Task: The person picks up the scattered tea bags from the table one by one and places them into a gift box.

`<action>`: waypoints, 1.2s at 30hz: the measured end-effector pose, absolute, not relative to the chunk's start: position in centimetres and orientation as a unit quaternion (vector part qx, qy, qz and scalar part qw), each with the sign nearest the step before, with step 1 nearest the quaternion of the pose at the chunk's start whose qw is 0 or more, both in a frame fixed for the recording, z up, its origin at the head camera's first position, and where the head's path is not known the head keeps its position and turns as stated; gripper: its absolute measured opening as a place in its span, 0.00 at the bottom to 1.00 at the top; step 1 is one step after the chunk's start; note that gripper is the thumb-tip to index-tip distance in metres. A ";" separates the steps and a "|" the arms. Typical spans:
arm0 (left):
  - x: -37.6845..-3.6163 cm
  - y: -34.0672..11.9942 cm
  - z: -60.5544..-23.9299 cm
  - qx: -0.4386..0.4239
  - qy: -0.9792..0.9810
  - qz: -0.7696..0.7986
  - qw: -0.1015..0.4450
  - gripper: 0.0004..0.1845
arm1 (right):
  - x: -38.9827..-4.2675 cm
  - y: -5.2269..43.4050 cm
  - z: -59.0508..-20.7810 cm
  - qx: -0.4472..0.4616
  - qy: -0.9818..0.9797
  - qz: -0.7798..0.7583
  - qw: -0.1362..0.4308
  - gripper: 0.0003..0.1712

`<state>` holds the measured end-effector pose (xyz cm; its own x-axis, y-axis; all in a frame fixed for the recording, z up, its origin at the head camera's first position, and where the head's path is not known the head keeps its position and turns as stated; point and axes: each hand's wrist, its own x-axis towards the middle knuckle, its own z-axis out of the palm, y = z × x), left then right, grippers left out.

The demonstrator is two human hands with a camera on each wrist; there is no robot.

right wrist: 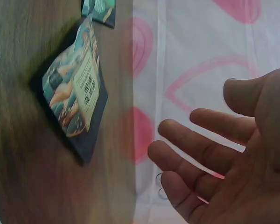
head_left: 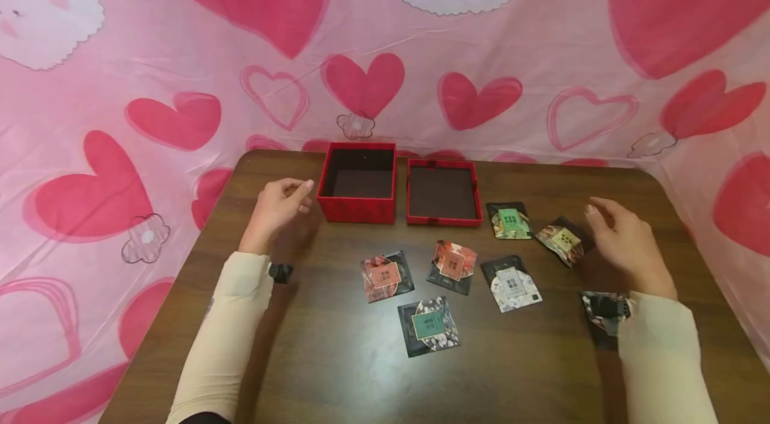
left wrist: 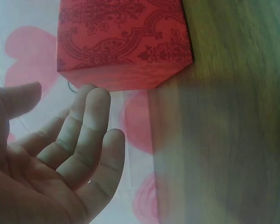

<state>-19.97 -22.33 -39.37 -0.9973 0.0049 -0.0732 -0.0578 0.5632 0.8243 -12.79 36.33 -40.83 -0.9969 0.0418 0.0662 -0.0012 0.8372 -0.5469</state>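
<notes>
Right now the right hand (head_left: 625, 243), open and empty, hovers just right of the sachet (head_left: 562, 241); left hand (head_left: 278, 208), loosely open, is beside the box (head_left: 357, 210).

the right sleeve (head_left: 662, 357) is covering most of a dark sachet (head_left: 601, 310), leaving only its left part showing. the print on every sachet label is staying too small to read in the head view. in the left wrist view the red box (left wrist: 123, 42) is running off the top edge and the left hand (left wrist: 51, 158) is being cut by the left and bottom edges. in the right wrist view the right hand (right wrist: 233, 154) is running off the right and bottom edges, a green sachet (right wrist: 100, 9) is being clipped at the top, and the label on the nearer sachet (right wrist: 74, 93) is blurring past reading.
</notes>
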 end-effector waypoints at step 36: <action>-20.5 -21.6 -39.8 0.003 0.905 0.424 0.040 0.20 | -12.6 40.3 -43.2 -0.128 -0.923 0.329 -0.153 0.32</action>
